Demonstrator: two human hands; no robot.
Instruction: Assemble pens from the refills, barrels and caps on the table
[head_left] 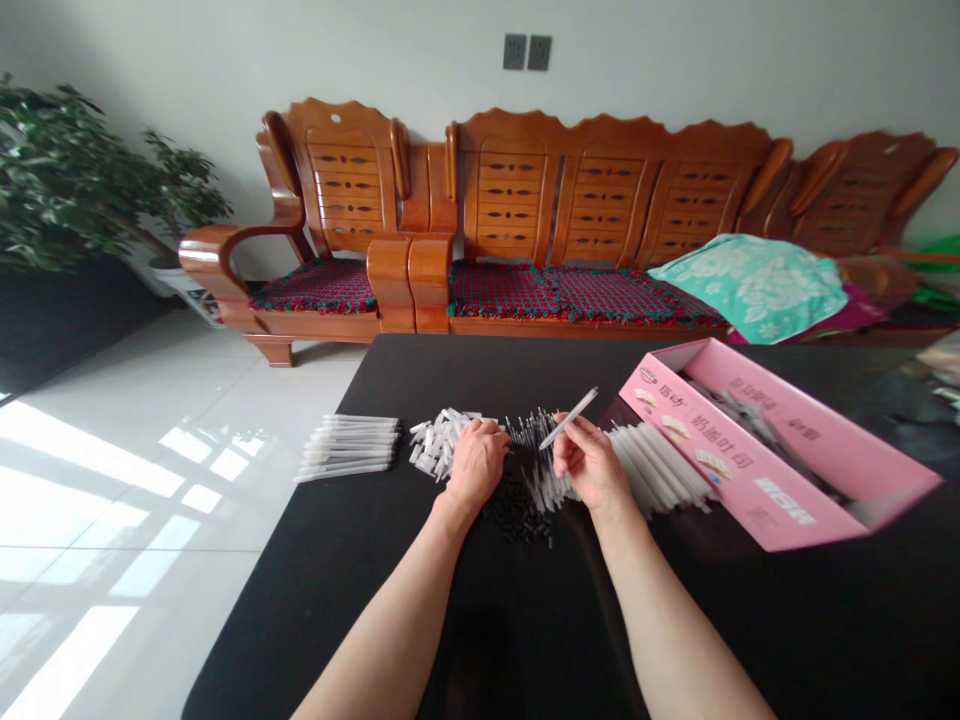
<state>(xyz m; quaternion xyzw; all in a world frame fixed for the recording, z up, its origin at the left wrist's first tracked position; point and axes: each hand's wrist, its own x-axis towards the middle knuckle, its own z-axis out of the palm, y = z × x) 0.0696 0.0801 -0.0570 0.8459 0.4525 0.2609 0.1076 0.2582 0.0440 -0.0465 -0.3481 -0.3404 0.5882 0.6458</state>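
Between the fingers of my right hand (589,462) is a pale pen barrel (571,416), tilted up to the right. My left hand (478,462) rests with bent fingers at the right edge of a heap of short white pieces (439,440); whatever its fingertips hold is hidden. Thin dark-tipped refills (534,430) lie between my hands. Small black parts (519,515) are heaped just below them. A row of pale tubes (656,470) lies right of my right hand. Several white pens (351,445) lie side by side at the left of the black table (360,580).
An open pink box (750,450) with items inside stands at the right of the table. Behind the table is a wooden bench (510,200) with a turquoise cloth (757,285). Plants (97,190) stand at the far left.
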